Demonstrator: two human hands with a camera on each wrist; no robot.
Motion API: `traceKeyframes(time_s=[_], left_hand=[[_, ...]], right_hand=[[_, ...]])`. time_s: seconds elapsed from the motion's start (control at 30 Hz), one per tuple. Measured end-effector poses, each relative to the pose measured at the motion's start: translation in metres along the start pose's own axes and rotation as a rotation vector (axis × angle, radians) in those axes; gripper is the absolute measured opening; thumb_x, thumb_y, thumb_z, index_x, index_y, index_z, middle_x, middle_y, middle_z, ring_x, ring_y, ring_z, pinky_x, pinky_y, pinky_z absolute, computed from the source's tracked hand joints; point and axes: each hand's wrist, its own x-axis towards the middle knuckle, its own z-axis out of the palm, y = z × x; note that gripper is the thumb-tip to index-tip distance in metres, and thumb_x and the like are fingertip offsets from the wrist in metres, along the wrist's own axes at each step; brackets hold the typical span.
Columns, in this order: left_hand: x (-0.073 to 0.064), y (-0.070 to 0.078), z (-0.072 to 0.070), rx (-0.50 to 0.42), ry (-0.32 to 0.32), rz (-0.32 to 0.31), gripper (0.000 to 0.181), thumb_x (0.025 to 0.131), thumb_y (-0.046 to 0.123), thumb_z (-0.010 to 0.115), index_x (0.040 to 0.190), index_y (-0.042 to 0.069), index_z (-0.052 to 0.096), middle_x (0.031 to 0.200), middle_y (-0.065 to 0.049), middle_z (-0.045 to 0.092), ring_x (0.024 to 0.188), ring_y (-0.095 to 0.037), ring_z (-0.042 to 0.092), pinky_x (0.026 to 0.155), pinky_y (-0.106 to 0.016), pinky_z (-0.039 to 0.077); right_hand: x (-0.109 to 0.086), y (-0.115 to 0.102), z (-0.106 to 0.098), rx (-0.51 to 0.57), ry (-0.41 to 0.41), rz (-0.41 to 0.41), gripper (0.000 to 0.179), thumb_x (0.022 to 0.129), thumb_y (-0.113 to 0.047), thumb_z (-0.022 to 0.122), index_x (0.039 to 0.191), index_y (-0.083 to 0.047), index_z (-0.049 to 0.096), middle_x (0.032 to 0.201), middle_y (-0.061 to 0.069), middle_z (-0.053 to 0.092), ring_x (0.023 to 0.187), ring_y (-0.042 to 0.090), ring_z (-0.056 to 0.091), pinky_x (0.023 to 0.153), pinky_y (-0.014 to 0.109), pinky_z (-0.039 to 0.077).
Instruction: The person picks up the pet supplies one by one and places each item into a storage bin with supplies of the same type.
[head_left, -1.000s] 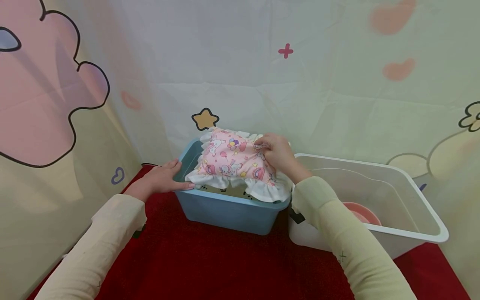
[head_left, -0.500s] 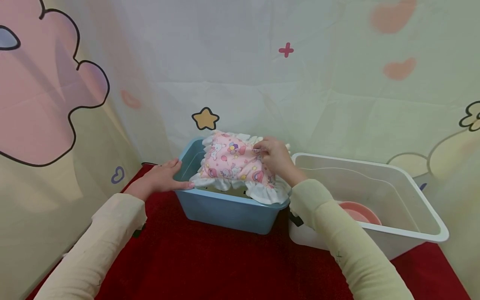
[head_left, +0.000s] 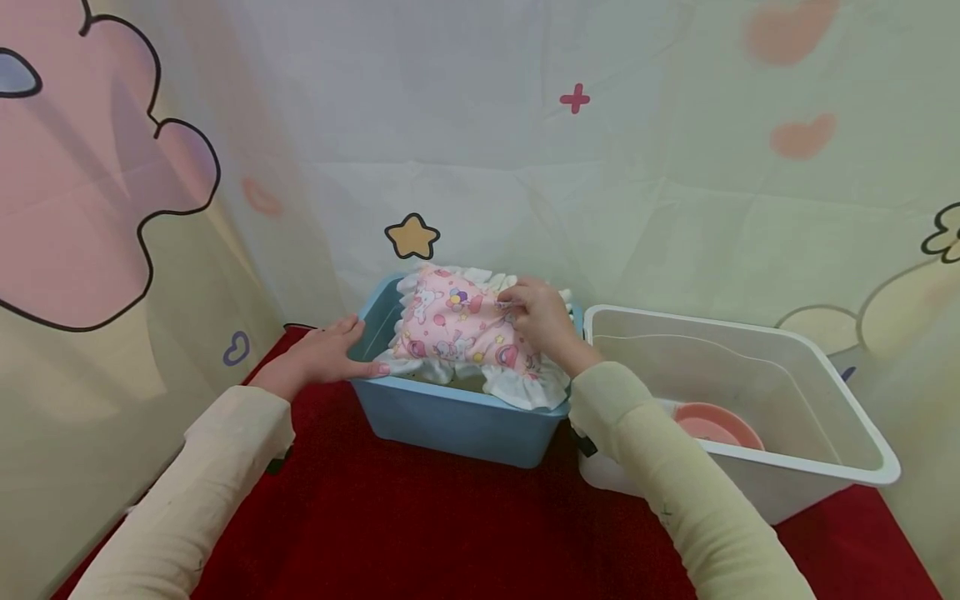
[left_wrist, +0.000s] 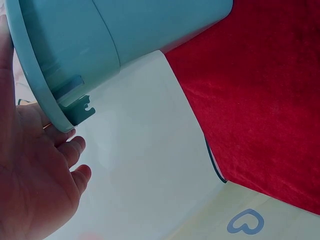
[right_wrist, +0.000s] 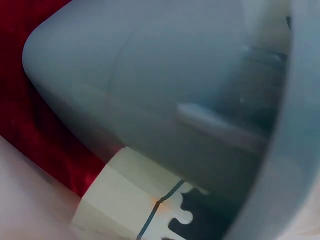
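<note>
In the head view, a pink printed pillow [head_left: 457,321] with white ruffles lies tilted across the top of a light-blue plastic bin [head_left: 457,421]. My right hand [head_left: 543,321] pinches the pillow's upper right part between thumb and fingers. My left hand [head_left: 322,354] rests on the bin's left corner, thumb along the front rim and fingers on the left rim. Up close in the left wrist view, the fingertips of the left hand [left_wrist: 35,170] lie by the rim of the bin [left_wrist: 75,40]. The right wrist view shows the bin's wall [right_wrist: 150,75], with the right hand out of frame.
A white bin [head_left: 750,358] stands close to the blue one's right side, with a round coral-pink dish [head_left: 717,425] inside. Both bins stand on a red cloth [head_left: 420,533]. A printed curtain [head_left: 480,133] hangs right behind them. Under the pillow, a yellowish thing [head_left: 468,383] partly shows.
My right hand has moved slightly left and down with the pillow, which now sits lower in the blue bin. My left hand has stayed on the rim.
</note>
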Motion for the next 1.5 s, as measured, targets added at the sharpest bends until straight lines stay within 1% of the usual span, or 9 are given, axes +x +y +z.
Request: traceKeyframes(time_s=[0.13, 0.27, 0.57, 0.77, 1.03, 1.27, 1.5], left_hand=[[0.000, -0.001, 0.001, 0.000, 0.003, 0.005, 0.098, 0.075, 0.061, 0.051, 0.140, -0.001, 0.012, 0.146, -0.023, 0.008, 0.133, -0.042, 0.011, 0.099, -0.063, 0.021], [0.000, 0.000, 0.001, -0.003, 0.002, 0.003, 0.097, 0.076, 0.061, 0.051, 0.140, -0.001, 0.012, 0.146, -0.023, 0.008, 0.133, -0.041, 0.010, 0.100, -0.063, 0.018], [0.000, 0.001, 0.001, -0.005, 0.004, -0.003, 0.097, 0.076, 0.060, 0.052, 0.140, -0.001, 0.012, 0.146, -0.024, 0.008, 0.132, -0.043, 0.011, 0.099, -0.063, 0.020], [0.002, -0.001, 0.002, -0.009, 0.008, -0.001, 0.099, 0.075, 0.063, 0.050, 0.140, -0.001, 0.011, 0.146, -0.024, 0.008, 0.132, -0.043, 0.010, 0.100, -0.064, 0.018], [0.002, -0.001, 0.002, -0.027, 0.008, -0.015, 0.100, 0.074, 0.063, 0.051, 0.141, 0.001, 0.011, 0.147, -0.022, 0.007, 0.132, -0.044, 0.009, 0.098, -0.064, 0.019], [0.002, 0.000, 0.002, -0.031, 0.010, -0.015, 0.100, 0.074, 0.062, 0.052, 0.141, 0.001, 0.011, 0.147, -0.023, 0.007, 0.132, -0.044, 0.010, 0.099, -0.065, 0.017], [0.001, 0.000, 0.002, -0.020, 0.010, -0.008, 0.099, 0.074, 0.060, 0.053, 0.141, 0.000, 0.011, 0.146, -0.023, 0.007, 0.132, -0.044, 0.011, 0.099, -0.064, 0.017]], right_hand=[[-0.001, 0.000, 0.004, -0.009, -0.028, 0.015, 0.028, 0.078, 0.010, 0.049, 0.097, -0.001, 0.067, 0.098, 0.011, 0.062, 0.099, 0.026, 0.054, 0.090, 0.037, 0.044], [-0.003, -0.001, 0.008, -0.020, -0.035, 0.004, 0.027, 0.079, 0.009, 0.050, 0.097, -0.001, 0.067, 0.099, 0.011, 0.062, 0.101, 0.026, 0.054, 0.091, 0.037, 0.044], [-0.005, -0.001, 0.015, -0.038, -0.056, 0.016, 0.025, 0.080, 0.007, 0.052, 0.097, -0.004, 0.068, 0.091, 0.009, 0.061, 0.090, 0.023, 0.052, 0.087, 0.034, 0.046], [-0.006, -0.002, 0.019, -0.031, -0.079, 0.051, 0.025, 0.081, 0.004, 0.054, 0.100, -0.005, 0.067, 0.094, 0.008, 0.062, 0.093, 0.022, 0.052, 0.090, 0.033, 0.045], [-0.009, 0.000, 0.026, -0.031, -0.134, 0.089, 0.027, 0.081, 0.003, 0.055, 0.103, -0.007, 0.066, 0.096, 0.007, 0.061, 0.096, 0.022, 0.050, 0.092, 0.034, 0.044], [-0.010, 0.001, 0.029, -0.033, -0.133, 0.083, 0.026, 0.081, 0.003, 0.056, 0.102, -0.008, 0.067, 0.095, 0.007, 0.061, 0.096, 0.022, 0.051, 0.092, 0.034, 0.044], [-0.012, 0.003, 0.032, -0.006, -0.154, 0.110, 0.027, 0.081, 0.003, 0.055, 0.104, -0.008, 0.066, 0.101, 0.007, 0.062, 0.100, 0.022, 0.051, 0.094, 0.036, 0.043]])
